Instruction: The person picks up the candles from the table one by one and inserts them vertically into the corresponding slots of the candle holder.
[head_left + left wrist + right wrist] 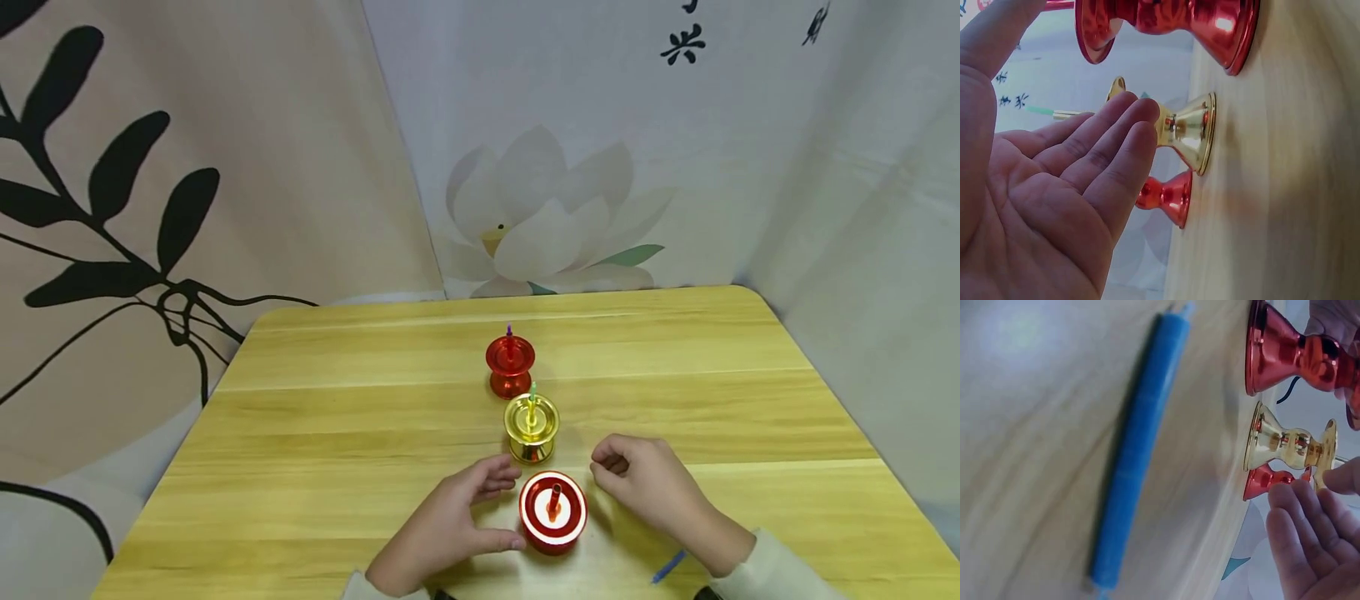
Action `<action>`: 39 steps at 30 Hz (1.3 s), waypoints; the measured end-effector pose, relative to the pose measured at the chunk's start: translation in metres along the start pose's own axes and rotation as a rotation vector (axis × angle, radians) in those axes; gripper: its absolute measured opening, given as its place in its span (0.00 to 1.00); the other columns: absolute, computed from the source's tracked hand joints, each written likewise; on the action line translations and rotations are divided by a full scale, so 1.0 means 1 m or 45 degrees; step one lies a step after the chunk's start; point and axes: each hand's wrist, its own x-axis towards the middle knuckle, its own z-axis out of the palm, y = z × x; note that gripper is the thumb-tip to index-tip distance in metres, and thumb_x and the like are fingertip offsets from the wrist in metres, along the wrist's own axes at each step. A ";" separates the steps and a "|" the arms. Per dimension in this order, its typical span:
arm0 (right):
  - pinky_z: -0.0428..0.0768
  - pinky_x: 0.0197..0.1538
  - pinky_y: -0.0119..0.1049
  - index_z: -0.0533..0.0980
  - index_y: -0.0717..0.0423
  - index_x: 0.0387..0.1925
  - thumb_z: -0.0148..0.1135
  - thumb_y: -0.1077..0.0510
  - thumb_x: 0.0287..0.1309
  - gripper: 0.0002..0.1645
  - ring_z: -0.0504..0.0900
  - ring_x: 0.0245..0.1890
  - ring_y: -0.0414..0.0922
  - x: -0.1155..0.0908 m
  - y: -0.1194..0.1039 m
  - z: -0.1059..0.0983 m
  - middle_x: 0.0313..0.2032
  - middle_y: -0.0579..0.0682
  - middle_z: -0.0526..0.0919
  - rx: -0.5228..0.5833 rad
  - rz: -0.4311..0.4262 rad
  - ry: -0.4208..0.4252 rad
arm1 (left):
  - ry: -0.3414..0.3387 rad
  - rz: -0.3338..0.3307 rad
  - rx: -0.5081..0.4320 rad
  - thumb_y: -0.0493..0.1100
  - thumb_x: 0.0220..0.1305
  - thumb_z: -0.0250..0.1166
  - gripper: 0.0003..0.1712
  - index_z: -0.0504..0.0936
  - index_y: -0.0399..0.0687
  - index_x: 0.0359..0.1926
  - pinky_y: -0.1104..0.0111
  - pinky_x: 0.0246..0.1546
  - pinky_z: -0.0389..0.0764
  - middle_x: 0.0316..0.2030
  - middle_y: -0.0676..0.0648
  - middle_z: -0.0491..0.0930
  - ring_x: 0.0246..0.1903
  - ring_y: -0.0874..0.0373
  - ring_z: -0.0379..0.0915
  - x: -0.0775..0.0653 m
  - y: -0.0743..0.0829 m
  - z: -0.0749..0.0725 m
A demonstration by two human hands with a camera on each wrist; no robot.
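Note:
Nearest me on the table stands a red metallic candle holder (553,546) with an upright tube at its centre. My left hand (461,517) lies at its left side, fingers spread and slightly bent, thumb tip right at the dish. To the right of the holder, my right hand (652,483) hovers with loosely curled fingers and nothing between them. A blue candle (1138,447) rests on the wood below the right wrist. Behind the near holder is a gold candle holder (532,452) bearing a thin green candle (533,390).
Farther back, a second red candle holder (510,385) carries a purple candle (509,332). The three holders form a rough line on the wooden table (337,433). Printed curtains (300,150) hang behind the table's far edge.

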 end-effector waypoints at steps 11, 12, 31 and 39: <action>0.81 0.33 0.27 0.82 0.48 0.29 0.70 0.63 0.54 0.06 0.79 0.27 0.29 -0.014 0.007 -0.006 0.26 0.33 0.82 -0.015 0.003 0.002 | 0.000 0.072 -0.012 0.50 0.51 0.80 0.52 0.65 0.40 0.71 0.66 0.62 0.74 0.61 0.51 0.77 0.58 0.59 0.76 0.003 -0.002 0.017; 0.81 0.33 0.27 0.82 0.49 0.29 0.70 0.64 0.54 0.06 0.79 0.27 0.29 -0.016 0.007 -0.006 0.26 0.33 0.82 -0.016 0.007 0.002 | -0.001 0.072 -0.006 0.50 0.51 0.81 0.52 0.65 0.39 0.71 0.66 0.62 0.74 0.61 0.50 0.77 0.58 0.59 0.76 0.004 -0.002 0.018; 0.80 0.32 0.28 0.83 0.47 0.30 0.72 0.61 0.54 0.05 0.78 0.28 0.27 -0.045 0.019 -0.010 0.27 0.32 0.82 -0.061 0.003 -0.102 | -0.029 0.065 0.035 0.50 0.49 0.81 0.52 0.66 0.40 0.70 0.67 0.60 0.76 0.62 0.50 0.75 0.58 0.61 0.76 0.011 -0.001 0.022; 0.80 0.31 0.28 0.82 0.47 0.31 0.72 0.59 0.56 0.05 0.76 0.28 0.28 -0.055 0.023 -0.014 0.27 0.33 0.81 -0.055 0.009 -0.153 | -0.033 0.055 0.060 0.50 0.49 0.82 0.52 0.65 0.40 0.71 0.67 0.60 0.75 0.62 0.51 0.75 0.57 0.61 0.76 0.013 0.001 0.021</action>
